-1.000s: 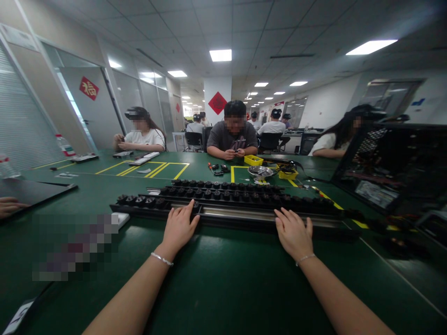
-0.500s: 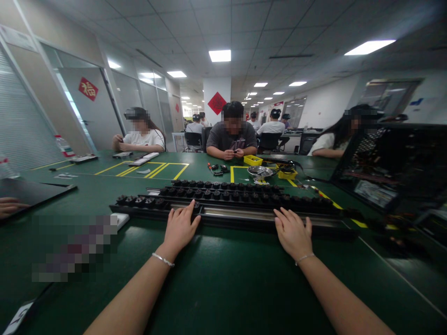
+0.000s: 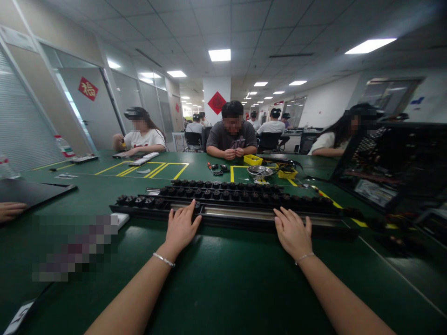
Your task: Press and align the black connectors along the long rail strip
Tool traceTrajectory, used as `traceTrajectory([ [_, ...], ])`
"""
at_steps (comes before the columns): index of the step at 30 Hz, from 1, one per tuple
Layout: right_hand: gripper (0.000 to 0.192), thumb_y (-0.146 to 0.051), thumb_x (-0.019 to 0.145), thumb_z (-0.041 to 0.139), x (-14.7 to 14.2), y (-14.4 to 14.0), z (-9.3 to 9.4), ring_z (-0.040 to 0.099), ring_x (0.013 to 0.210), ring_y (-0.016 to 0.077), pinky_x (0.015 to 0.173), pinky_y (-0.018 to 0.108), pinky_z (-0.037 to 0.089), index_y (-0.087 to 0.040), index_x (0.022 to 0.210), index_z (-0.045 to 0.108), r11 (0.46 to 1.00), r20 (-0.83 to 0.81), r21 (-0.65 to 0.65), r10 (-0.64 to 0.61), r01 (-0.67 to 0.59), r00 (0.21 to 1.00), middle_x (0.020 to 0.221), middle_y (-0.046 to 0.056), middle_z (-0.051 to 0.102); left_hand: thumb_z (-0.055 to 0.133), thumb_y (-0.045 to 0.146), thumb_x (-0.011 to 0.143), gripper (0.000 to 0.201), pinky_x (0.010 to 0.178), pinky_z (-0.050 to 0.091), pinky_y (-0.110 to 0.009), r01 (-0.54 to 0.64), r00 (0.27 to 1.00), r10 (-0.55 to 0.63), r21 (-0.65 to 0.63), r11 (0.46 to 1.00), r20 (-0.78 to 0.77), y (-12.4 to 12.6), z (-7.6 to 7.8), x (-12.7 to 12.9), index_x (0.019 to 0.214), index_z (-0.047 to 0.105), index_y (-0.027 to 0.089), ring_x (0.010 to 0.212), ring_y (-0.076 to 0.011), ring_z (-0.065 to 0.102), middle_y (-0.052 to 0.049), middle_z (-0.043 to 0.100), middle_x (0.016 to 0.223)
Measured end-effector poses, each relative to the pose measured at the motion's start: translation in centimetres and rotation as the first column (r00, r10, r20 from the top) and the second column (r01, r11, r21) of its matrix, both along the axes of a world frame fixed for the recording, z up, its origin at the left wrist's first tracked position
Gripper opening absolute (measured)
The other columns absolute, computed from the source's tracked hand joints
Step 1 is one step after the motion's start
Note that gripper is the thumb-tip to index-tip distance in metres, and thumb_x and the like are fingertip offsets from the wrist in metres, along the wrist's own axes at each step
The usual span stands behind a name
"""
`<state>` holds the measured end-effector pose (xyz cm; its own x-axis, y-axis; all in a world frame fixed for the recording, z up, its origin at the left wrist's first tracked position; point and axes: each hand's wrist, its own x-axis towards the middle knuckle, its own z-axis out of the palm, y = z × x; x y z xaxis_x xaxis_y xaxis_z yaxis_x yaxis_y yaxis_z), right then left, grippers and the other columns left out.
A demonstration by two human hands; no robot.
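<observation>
A long black rail (image 3: 237, 212) with a silvery channel lies crosswise in front of me. Several round black socket-like pieces (image 3: 139, 200) sit in its left part. My left hand (image 3: 180, 229) rests over the rail with fingers spread, its index fingertip beside or on one more black piece (image 3: 197, 206); contact is hard to tell. Farther right, my right hand (image 3: 293, 233) lies flat with its fingertips at the rail's bare channel. Neither hand grips anything. Directly behind are more black rails bearing rows of the same round pieces (image 3: 216, 192).
Across the green table (image 3: 223, 288) stand a metal bowl (image 3: 260, 172) and a yellow tray (image 3: 253, 160), near small tools. An open black case (image 3: 380, 172) is at right. Left are a dark panel (image 3: 38, 193) with another person's hand (image 3: 12, 211) and a blurred-out strip (image 3: 77, 251).
My hands stay almost still on the rail. At the left edge, the other person's hand has slid left along the dark panel. The seated person at far left has shifted their hands.
</observation>
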<state>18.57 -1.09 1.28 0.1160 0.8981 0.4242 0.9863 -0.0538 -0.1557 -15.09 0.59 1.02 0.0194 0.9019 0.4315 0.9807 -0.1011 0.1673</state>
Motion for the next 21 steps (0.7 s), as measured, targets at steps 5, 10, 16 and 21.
traceTrajectory([
  [5, 0.051, -0.04, 0.092, 0.018, -0.06, 0.0, 0.01, 0.037, 0.128, 0.0218, 0.107, 0.056, 0.013, -0.028, 0.127, 0.053, 1.0, 0.001, 0.0, -0.005, 0.005, 1.0, 0.136, 0.002, 0.049, 0.034, 0.046, 0.089, 0.059, 0.108, 0.02, -0.055, -0.009, 1.0, 0.009, -0.016, 1.0, 0.018, -0.07, 0.04, 0.24, 0.142, 0.027, 0.021, 0.121, -0.0261, 0.045, -0.01, 0.056, 0.129],
  [10, 0.049, -0.04, 0.092, 0.02, 0.0, 0.09, -0.19, 0.038, 0.127, 0.0222, 0.107, 0.057, 0.014, -0.028, 0.126, 0.054, 1.0, 0.01, 0.018, 0.002, -0.002, 1.0, 0.135, 0.002, 0.05, 0.034, 0.047, 0.089, 0.059, 0.107, 0.019, -0.058, -0.017, 1.0, 0.017, -0.016, 1.0, -0.001, -0.16, 0.17, 0.64, 0.142, 0.029, 0.022, 0.121, -0.0268, 0.045, -0.009, 0.056, 0.129],
  [16, 0.048, -0.038, 0.093, 0.021, 0.08, 0.18, -0.4, 0.04, 0.126, 0.0222, 0.106, 0.057, 0.016, -0.028, 0.125, 0.055, 0.999, 0.033, 0.052, -0.006, 0.004, 0.999, 0.134, 0.002, 0.052, 0.035, 0.046, 0.089, 0.059, 0.107, 0.021, -0.057, -0.017, 1.0, 0.017, -0.005, 1.0, -0.012, -0.2, 0.1, 0.74, 0.142, 0.028, 0.022, 0.12, -0.0261, 0.045, -0.009, 0.056, 0.128],
  [21, 0.048, -0.039, 0.093, 0.021, 0.12, 0.16, -0.38, 0.04, 0.125, 0.0226, 0.105, 0.058, 0.017, -0.028, 0.125, 0.055, 0.999, 0.025, 0.05, -0.001, 0.0, 1.0, 0.134, 0.002, 0.052, 0.034, 0.046, 0.089, 0.059, 0.108, 0.021, -0.055, 0.004, 1.0, -0.004, 0.015, 1.0, -0.011, -0.16, -0.1, 0.7, 0.143, 0.027, 0.022, 0.119, -0.0261, 0.046, -0.008, 0.057, 0.127],
])
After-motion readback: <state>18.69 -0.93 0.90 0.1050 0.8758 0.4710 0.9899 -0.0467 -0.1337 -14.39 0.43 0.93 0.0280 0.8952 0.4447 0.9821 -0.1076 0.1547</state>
